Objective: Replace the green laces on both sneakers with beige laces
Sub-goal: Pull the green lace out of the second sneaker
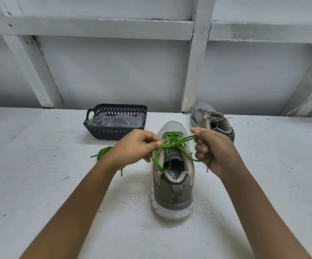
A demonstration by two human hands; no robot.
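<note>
Both forearms (pixel 80 202) are flanking the near sneaker (pixel 172 195), lying heel toward me on the counter (pixel 39 193), while my left hand (pixel 132 146) and right hand (pixel 215 152) are pinching its green laces (pixel 172 136) either side of the knot (pixel 172 144).

There are two sneakers, the near sneaker (pixel 172 191) and the far sneaker (pixel 202 113). There are two green laces: one threaded green lace (pixel 172 136) and one loose green lace (pixel 102 152). One beige lace (pixel 210 115), one basket (pixel 114 132), one plastic bag (pixel 117 119) and two hands, the left hand (pixel 132 148) and the right hand (pixel 213 146), complete the count.
</note>
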